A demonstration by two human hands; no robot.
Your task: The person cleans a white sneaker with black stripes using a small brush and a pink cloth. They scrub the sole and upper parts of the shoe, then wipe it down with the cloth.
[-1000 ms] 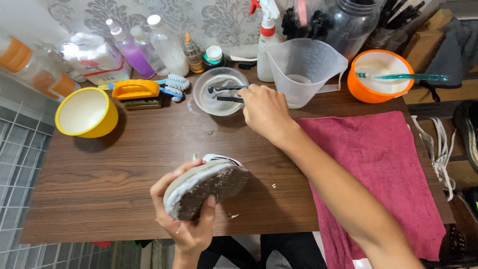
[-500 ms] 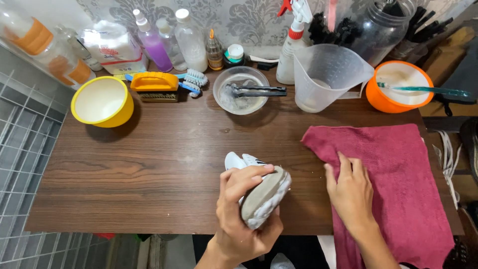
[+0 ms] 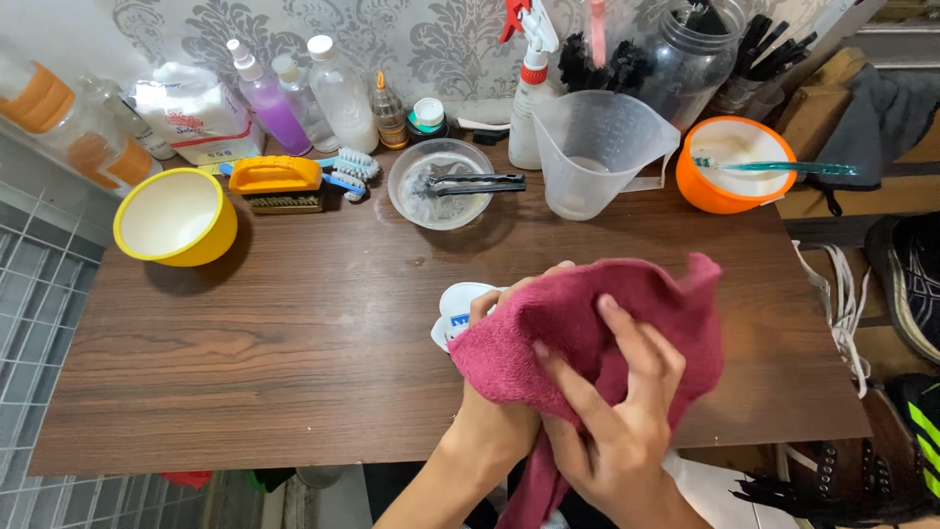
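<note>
Wrapping white shoe (image 3: pixel 460 309) in red towel (image 3: pixel 587 333), toe pointing left, both hands (image 3: pixel 612 411)

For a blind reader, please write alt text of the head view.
Two hands, left hand and right hand, press a dark pink terry towel around a white shoe above a brown wooden table holding bowls, brushes and bottles.

This looks like a small shoe-cleaning workstation. A wooden tabletop (image 3: pixel 245 343) stands against a patterned wall, and along its far edge sit bottles (image 3: pixel 338 93) of liquid, a spray bottle (image 3: pixel 529 108), scrub brushes (image 3: pixel 279 184), a measuring jug (image 3: pixel 597 152), and bowls (image 3: pixel 176 216). A jar of brushes (image 3: pixel 685 59) stands at upper right, and sneakers (image 3: pixel 911 284) lie on the floor at the right edge.
</note>
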